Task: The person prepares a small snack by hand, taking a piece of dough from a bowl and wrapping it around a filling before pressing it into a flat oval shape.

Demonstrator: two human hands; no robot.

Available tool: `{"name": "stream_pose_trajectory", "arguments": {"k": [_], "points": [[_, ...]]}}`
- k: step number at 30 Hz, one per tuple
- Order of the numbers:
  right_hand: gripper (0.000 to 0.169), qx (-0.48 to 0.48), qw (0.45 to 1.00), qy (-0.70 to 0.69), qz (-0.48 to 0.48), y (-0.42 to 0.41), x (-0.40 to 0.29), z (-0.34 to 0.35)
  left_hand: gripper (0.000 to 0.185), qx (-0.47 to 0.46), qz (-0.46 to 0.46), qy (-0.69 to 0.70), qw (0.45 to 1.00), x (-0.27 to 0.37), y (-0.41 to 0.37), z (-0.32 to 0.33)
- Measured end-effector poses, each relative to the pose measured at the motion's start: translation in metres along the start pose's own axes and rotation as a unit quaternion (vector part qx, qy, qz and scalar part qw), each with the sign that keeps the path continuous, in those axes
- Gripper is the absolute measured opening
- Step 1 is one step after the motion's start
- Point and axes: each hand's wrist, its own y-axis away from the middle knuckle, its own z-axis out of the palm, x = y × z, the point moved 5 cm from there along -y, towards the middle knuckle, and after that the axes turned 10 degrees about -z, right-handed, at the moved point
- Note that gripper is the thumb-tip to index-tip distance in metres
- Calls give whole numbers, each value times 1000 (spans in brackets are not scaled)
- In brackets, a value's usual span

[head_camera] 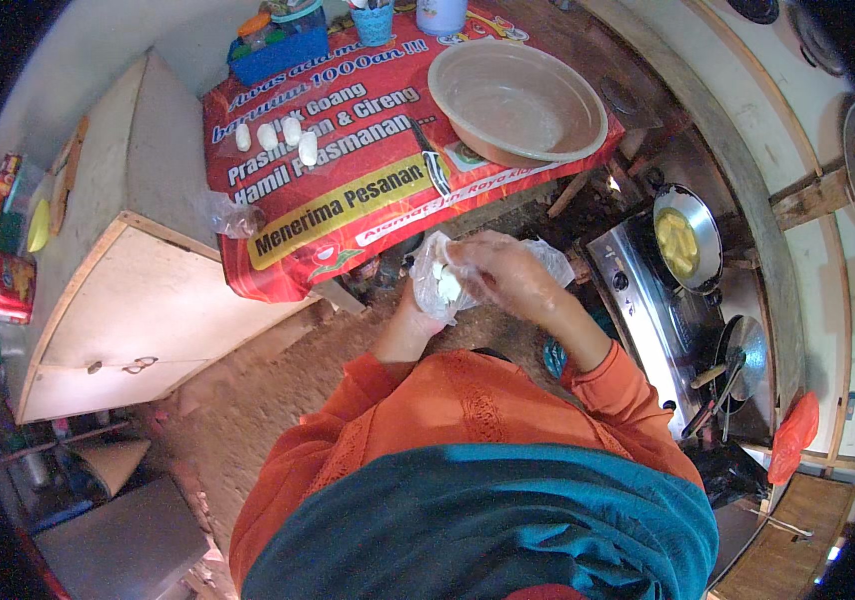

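Note:
My left hand (414,319) holds a clear plastic bag (427,279) with white dough-like pieces (447,283) in it, just in front of the table. At the bag's mouth is my right hand (499,274), its fingers bent against the plastic; more clear plastic (551,262) shows behind it. On the red printed table cover (345,202) lie several white oblong dough pieces (307,148). A knife (431,161) with a black and white handle rests to their right. Beyond it stands a wide, pale plastic basin (517,101).
To the right, a wok (686,238) with yellow pieces in oil sits on a steel gas stove (641,300). Below it is another pan (742,360) with utensils. A pale cabinet (135,300) stands left. A blue basket (277,56) of jars is at the table's back.

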Motion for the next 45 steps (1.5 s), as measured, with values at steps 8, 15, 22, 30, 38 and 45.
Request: {"name": "stream_pose_trajectory", "arguments": {"k": [8, 15, 22, 30, 38, 45], "points": [[13, 138, 910, -282, 269, 10, 52, -20, 30, 10, 44, -54, 998, 4, 8, 26], [17, 160, 976, 144, 36, 7, 54, -35, 38, 58, 112, -350, 928, 6, 10, 24], [43, -65, 998, -13, 8, -4, 27, -3, 36, 16, 30, -57, 998, -1, 3, 28], [31, -49, 978, -147, 137, -3, 2, 8, 35, 43, 45, -58, 996, -2, 9, 27], [30, 19, 977, 191, -89, 15, -35, 33, 38, 30, 69, -2, 997, 4, 0, -1], [17, 197, 937, -207, 202, 15, -9, 16, 42, 77, 98, -52, 991, 5, 5, 17]]}}
